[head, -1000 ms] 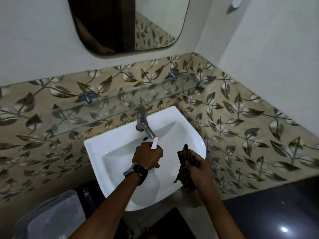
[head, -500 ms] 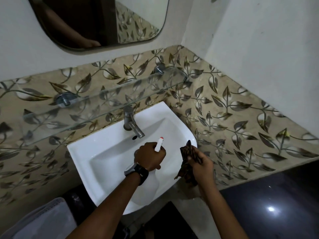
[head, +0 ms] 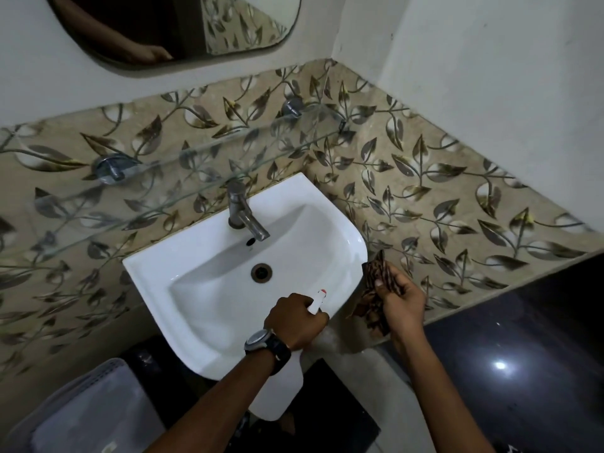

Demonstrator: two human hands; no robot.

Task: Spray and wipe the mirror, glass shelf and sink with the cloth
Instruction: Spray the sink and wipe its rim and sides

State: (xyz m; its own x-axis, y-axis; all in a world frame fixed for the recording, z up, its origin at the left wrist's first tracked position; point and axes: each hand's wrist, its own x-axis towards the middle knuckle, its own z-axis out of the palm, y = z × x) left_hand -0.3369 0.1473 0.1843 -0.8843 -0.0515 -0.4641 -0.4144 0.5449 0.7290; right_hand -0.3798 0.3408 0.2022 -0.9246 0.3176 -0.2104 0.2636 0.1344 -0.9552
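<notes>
A white sink [head: 209, 276] hangs on the leaf-patterned wall, with a metal tap [head: 243, 217] and a drain [head: 261, 273]. My left hand [head: 295, 322], with a watch on the wrist, grips a white spray bottle [head: 277, 387]; its red-tipped nozzle [head: 318, 299] pokes out above the sink's front rim. My right hand [head: 400, 305] holds a bunched dark brown patterned cloth [head: 372, 289] just right of the sink's edge. A glass shelf [head: 183, 165] runs above the tap. The mirror [head: 183, 27] hangs at the top.
A grey plastic basket [head: 85, 410] stands on the floor at lower left. The side wall closes in on the right. The dark glossy floor [head: 523, 354] lies at lower right. Two metal brackets [head: 109, 168] hold the shelf.
My view has tilted down and the drain has come into sight. My left hand with the bottle has drawn back to the sink's front rim. The right hand has stayed beside the sink.
</notes>
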